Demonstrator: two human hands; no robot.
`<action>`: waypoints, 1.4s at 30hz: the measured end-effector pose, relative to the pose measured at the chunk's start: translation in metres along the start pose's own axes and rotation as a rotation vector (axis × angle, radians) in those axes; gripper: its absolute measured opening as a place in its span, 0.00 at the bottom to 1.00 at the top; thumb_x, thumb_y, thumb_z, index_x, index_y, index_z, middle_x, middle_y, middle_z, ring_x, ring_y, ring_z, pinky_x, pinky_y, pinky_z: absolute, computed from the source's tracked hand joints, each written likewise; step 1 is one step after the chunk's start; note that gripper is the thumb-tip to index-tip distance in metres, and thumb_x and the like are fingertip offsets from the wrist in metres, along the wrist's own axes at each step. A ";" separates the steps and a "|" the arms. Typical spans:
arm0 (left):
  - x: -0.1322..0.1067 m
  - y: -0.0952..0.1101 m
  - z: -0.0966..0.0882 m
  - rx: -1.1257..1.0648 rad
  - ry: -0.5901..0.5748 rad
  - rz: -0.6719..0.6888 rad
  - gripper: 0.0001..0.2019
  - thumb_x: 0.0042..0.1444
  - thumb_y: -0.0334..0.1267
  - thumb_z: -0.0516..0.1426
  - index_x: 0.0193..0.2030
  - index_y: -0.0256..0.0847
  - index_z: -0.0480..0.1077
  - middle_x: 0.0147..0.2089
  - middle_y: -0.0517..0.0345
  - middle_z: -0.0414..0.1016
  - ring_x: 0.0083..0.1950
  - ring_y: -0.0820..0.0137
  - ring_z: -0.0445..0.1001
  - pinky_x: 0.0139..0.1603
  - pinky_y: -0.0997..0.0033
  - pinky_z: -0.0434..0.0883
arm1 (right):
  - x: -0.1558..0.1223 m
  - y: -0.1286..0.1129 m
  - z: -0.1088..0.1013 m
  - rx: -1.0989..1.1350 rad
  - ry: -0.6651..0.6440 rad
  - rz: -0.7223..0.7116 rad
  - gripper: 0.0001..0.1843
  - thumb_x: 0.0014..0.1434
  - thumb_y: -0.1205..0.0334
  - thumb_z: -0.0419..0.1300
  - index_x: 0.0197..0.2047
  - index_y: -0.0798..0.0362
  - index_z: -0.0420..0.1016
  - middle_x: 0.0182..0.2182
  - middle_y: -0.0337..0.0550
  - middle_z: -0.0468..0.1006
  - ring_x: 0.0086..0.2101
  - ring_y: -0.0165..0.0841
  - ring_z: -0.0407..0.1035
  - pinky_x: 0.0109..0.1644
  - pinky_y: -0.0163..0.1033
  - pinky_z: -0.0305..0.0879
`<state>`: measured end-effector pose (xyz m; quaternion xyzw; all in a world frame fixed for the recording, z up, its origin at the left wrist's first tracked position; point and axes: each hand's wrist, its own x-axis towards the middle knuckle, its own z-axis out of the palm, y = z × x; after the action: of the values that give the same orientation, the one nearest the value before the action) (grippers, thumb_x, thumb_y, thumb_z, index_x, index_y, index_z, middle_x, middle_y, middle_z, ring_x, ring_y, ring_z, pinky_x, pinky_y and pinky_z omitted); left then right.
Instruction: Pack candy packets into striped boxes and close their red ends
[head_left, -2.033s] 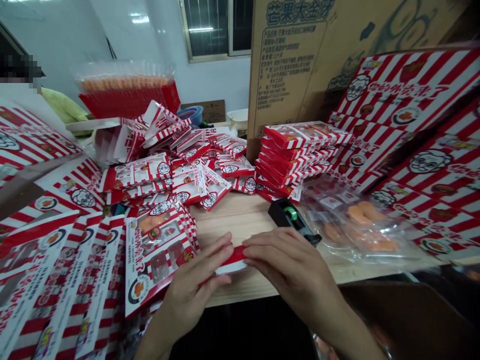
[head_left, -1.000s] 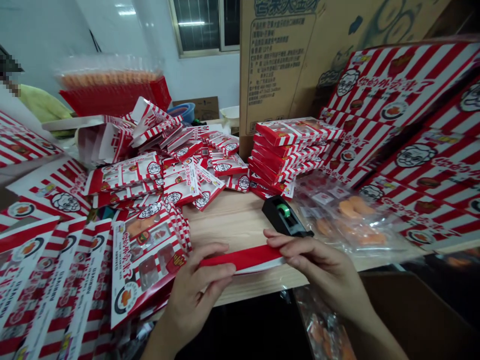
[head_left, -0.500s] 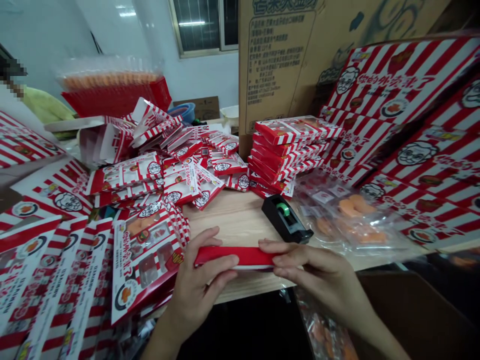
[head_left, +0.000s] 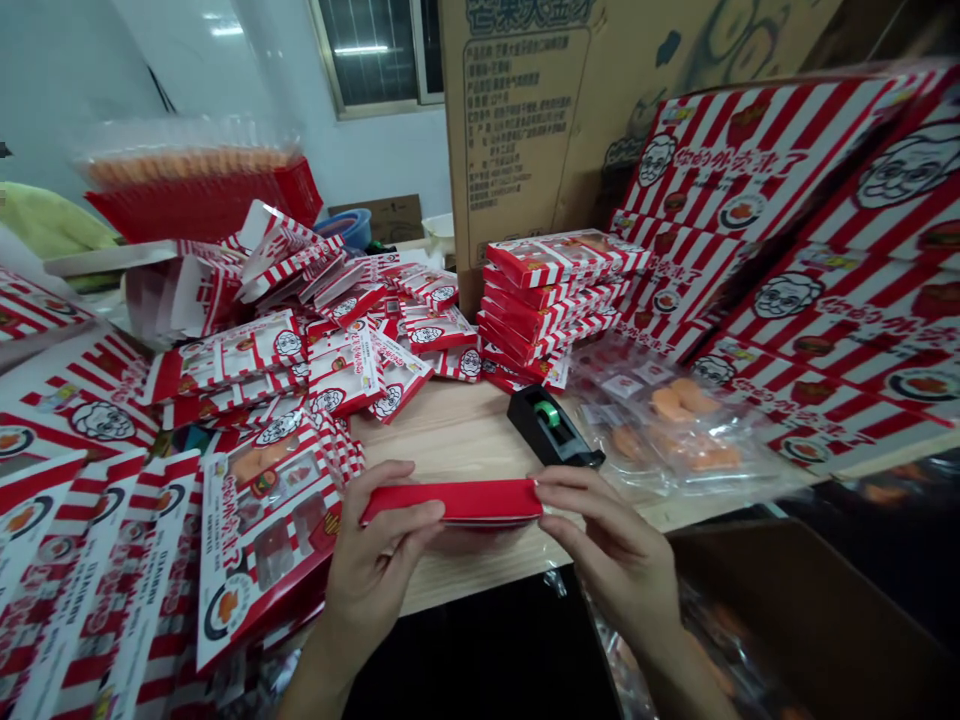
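Note:
A flat red box [head_left: 456, 500] is held edge-on just above the wooden table [head_left: 457, 435], near its front edge. My left hand [head_left: 379, 565] pinches the box's left end with thumb and fingers. My right hand [head_left: 607, 545] grips the right end the same way. A black tape dispenser [head_left: 551, 428] with a green roll sits just behind the box. Red-and-white striped boxes [head_left: 266, 525] lean at my left.
A neat stack of striped boxes [head_left: 555, 300] stands behind the dispenser. Loose striped boxes [head_left: 352, 340] are heaped at the back left. Clear bags of orange pieces [head_left: 675, 425] lie at the right. Large striped cartons [head_left: 817, 280] and a brown cardboard box [head_left: 540, 110] rise behind.
The red box went from lying under my hands on the table to being lifted and turned edge-on between both hands. The view has shifted slightly left.

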<state>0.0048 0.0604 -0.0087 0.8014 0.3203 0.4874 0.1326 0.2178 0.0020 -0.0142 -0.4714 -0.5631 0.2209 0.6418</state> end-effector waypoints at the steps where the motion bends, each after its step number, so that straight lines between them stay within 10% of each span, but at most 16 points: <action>1: 0.000 0.001 0.000 0.005 0.000 0.001 0.09 0.57 0.27 0.56 0.40 0.47 0.71 0.52 0.58 0.65 0.53 0.71 0.68 0.51 0.69 0.69 | 0.001 -0.003 0.003 -0.021 0.013 -0.017 0.09 0.55 0.68 0.63 0.39 0.45 0.79 0.36 0.42 0.78 0.39 0.34 0.72 0.42 0.38 0.70; 7: -0.004 0.002 -0.001 0.012 0.000 -0.014 0.09 0.57 0.27 0.56 0.39 0.46 0.71 0.51 0.59 0.64 0.52 0.72 0.67 0.49 0.72 0.69 | 0.007 0.001 -0.006 -0.049 0.078 0.116 0.11 0.62 0.58 0.54 0.30 0.50 0.72 0.25 0.39 0.73 0.29 0.31 0.70 0.35 0.35 0.67; 11: -0.005 0.000 -0.001 0.029 0.008 -0.023 0.09 0.57 0.27 0.56 0.39 0.46 0.70 0.50 0.58 0.65 0.51 0.72 0.68 0.49 0.70 0.69 | 0.001 0.034 -0.044 -0.452 -0.176 0.330 0.26 0.58 0.47 0.54 0.15 0.52 0.67 0.30 0.46 0.76 0.30 0.36 0.71 0.37 0.40 0.64; 17: -0.001 0.006 0.005 0.091 0.044 0.015 0.08 0.57 0.28 0.56 0.40 0.46 0.70 0.47 0.57 0.66 0.48 0.71 0.69 0.47 0.69 0.71 | 0.022 0.081 -0.079 -0.520 0.103 0.544 0.23 0.46 0.37 0.57 0.26 0.51 0.71 0.26 0.46 0.73 0.23 0.35 0.66 0.31 0.43 0.64; 25: -0.006 0.021 0.014 0.170 0.108 0.032 0.10 0.57 0.26 0.56 0.42 0.45 0.70 0.46 0.57 0.64 0.48 0.71 0.69 0.47 0.69 0.72 | 0.047 0.077 -0.072 -0.329 -0.076 0.718 0.18 0.42 0.45 0.63 0.21 0.53 0.76 0.14 0.39 0.70 0.17 0.30 0.62 0.20 0.36 0.56; 33: -0.003 0.024 0.000 0.210 -0.030 0.043 0.12 0.58 0.27 0.54 0.47 0.43 0.69 0.48 0.55 0.65 0.49 0.72 0.70 0.48 0.73 0.71 | 0.016 0.076 -0.081 -0.082 0.059 0.759 0.28 0.35 0.36 0.65 0.28 0.53 0.77 0.31 0.46 0.79 0.33 0.38 0.73 0.38 0.44 0.71; 42: 0.000 0.039 -0.008 0.203 -0.147 0.068 0.09 0.60 0.31 0.53 0.46 0.42 0.69 0.43 0.56 0.71 0.42 0.74 0.75 0.41 0.79 0.72 | -0.016 0.114 -0.060 -0.210 0.284 0.742 0.18 0.37 0.45 0.66 0.20 0.52 0.71 0.19 0.42 0.72 0.25 0.38 0.69 0.32 0.43 0.67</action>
<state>0.0131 0.0299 0.0156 0.8546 0.3300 0.3967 0.0573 0.2976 0.0197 -0.1146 -0.7314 -0.2800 0.3114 0.5383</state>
